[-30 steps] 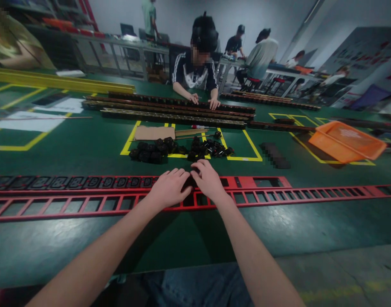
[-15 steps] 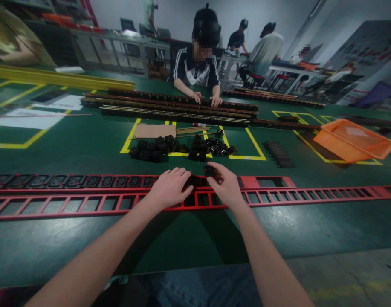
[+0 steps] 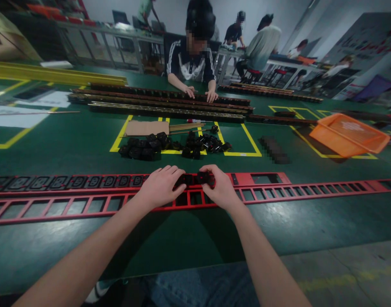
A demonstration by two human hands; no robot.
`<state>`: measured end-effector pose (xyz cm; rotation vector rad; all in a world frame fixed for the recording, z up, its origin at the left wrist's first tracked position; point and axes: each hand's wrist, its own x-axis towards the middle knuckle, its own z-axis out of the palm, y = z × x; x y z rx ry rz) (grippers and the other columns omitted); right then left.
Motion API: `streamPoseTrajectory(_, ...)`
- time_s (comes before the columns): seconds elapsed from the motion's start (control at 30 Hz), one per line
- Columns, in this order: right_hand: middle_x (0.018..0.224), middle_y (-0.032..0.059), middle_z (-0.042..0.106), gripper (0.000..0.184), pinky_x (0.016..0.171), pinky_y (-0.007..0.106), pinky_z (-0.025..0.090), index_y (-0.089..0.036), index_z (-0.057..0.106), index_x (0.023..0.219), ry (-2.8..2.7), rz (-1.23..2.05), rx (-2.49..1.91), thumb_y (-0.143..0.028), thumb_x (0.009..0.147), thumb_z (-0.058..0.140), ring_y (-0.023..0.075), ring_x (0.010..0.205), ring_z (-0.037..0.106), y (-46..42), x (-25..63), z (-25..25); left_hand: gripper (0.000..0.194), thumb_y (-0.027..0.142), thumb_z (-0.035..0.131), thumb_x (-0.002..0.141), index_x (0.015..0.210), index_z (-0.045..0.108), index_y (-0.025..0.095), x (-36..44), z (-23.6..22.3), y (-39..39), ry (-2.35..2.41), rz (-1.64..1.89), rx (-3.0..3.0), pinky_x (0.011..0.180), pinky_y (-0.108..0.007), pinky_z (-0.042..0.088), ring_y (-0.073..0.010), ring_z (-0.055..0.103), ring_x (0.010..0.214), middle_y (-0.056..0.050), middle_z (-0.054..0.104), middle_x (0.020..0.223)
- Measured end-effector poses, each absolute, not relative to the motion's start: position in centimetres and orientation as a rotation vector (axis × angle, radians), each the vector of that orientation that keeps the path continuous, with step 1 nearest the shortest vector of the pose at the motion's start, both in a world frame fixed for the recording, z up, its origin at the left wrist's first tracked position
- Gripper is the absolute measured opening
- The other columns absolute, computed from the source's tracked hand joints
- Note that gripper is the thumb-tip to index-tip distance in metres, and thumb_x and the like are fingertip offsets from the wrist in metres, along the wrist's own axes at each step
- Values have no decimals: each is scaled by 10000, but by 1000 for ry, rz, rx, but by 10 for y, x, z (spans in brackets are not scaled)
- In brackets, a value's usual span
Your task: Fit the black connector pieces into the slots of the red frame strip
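Observation:
My right hand [image 3: 218,187] pinches a small black power socket [image 3: 202,177] just over the rear red metal strip [image 3: 227,179]. Beside it, my left hand [image 3: 161,187] has its thumb and fingers closed round another black power socket [image 3: 187,179] at the same strip; its fingers partly hide how the part sits. To the left, a row of black sockets [image 3: 93,182] fills this strip's openings. In front lies a second red strip [image 3: 278,194], a ladder-like frame with open slots. Loose black sockets [image 3: 140,147] lie heaped behind my hands.
Smaller black parts [image 3: 211,143] are piled next to the sockets, near a piece of cardboard [image 3: 147,128]. An orange basket [image 3: 349,136] stands at the right. Across the table a person [image 3: 192,59] handles long dark strips [image 3: 166,108].
My right hand has brought its socket down to the rear red strip and slightly closer to my left hand. The view has shifted a little; my left hand stays at the strip.

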<state>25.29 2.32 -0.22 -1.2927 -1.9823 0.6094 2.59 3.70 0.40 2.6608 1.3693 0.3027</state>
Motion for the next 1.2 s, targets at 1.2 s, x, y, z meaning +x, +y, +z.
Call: streamPoseTrajectory(1.2, 1076, 74, 618, 330, 920, 386, 513, -208, 569, 1097, -2114, 439, -1346, -91, 790, 544, 226, 1059, 582, 17, 247, 2, 354, 395, 476, 945, 1222, 562, 192, 26, 5, 36, 1346, 296, 2674, 886, -403, 486, -250, 590, 1026, -79, 646, 1140)
